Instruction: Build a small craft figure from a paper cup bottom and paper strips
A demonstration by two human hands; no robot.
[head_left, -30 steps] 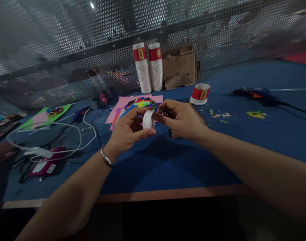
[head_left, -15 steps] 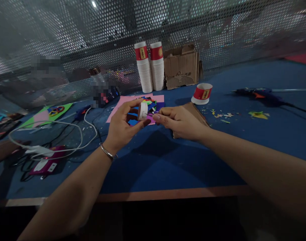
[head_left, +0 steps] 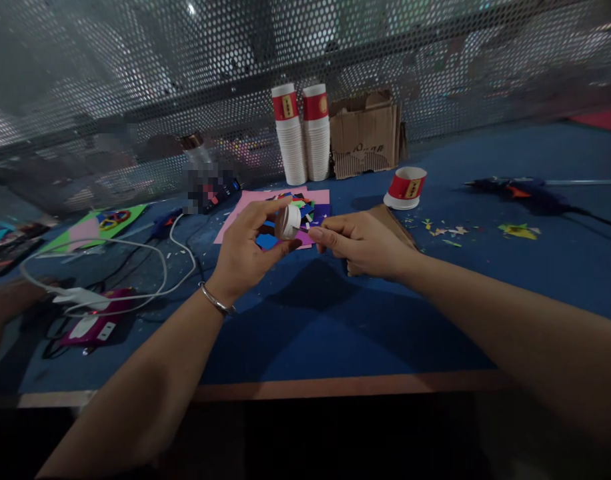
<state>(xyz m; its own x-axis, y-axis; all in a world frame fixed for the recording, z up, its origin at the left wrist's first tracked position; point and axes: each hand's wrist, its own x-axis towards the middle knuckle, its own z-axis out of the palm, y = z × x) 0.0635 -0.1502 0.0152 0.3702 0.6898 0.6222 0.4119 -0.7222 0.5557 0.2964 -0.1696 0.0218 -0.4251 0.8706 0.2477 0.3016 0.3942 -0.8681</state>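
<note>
Between the thumb and fingers of my left hand (head_left: pixel 248 240) is a short white round piece (head_left: pixel 288 223), which resembles the cut-off bottom of a paper cup. It is tilted, with its side towards my right hand (head_left: pixel 363 241). That hand is closed around a tool that is mostly hidden; only a thin dark tip (head_left: pixel 304 230) shows, reaching to the white piece. Below and behind the hands lie pink paper sheets (head_left: pixel 230 223) with several coloured paper scraps (head_left: pixel 305 205). A cut red and white paper cup (head_left: pixel 406 187) stands just beyond my right hand.
Two tall paper cup stacks (head_left: pixel 293 153) and a cardboard box (head_left: pixel 365 137) stand by the perforated metal screen. A glue gun (head_left: pixel 523 190) lies right, near paper bits (head_left: pixel 518 231). At left are white cable loops (head_left: pixel 163 267), a purple power strip (head_left: pixel 98 327) and another person's arm (head_left: pixel 10 300).
The white piece has turned a little in my left hand, and the thin dark tip now shows more clearly against it. Both hands have stayed nearly in place.
</note>
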